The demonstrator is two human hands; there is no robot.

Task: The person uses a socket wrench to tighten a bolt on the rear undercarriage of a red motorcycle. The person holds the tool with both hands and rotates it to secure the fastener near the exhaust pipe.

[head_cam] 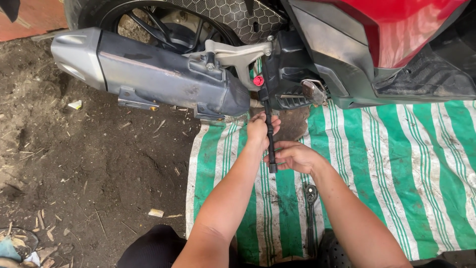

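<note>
Left hand: the left hand (259, 130) is wrapped around the upper part of a long black tool shaft (270, 144), fingers closed on it, just below the scooter's engine case.
Right hand: the right hand (293, 156) is clamped on the lower end of the same shaft, thumb and fingers curled round it just to the right of the left hand; the two hands sit close together, one above the other along the shaft.
Tool shaft: it stands nearly upright in the view, its far end reaching up to the black engine case (290, 74) beside a small red cap (258, 80); the exact point where it meets the machine is hard to make out, probably a bolt in shadow.
Exhaust: a grey and black muffler (148, 72) runs to the left of the hands, with the rear wheel (163, 25) behind it.
Body panel: red and grey scooter bodywork (391, 34) fills the far right.
Ground cover: a green and white striped tarp (396, 168) lies under the hands and to the right, on dark bare soil (89, 164).
Spare tool: a dark ratchet wrench (311, 213) lies on the tarp near the person, between the forearms and not touching either hand.
</note>
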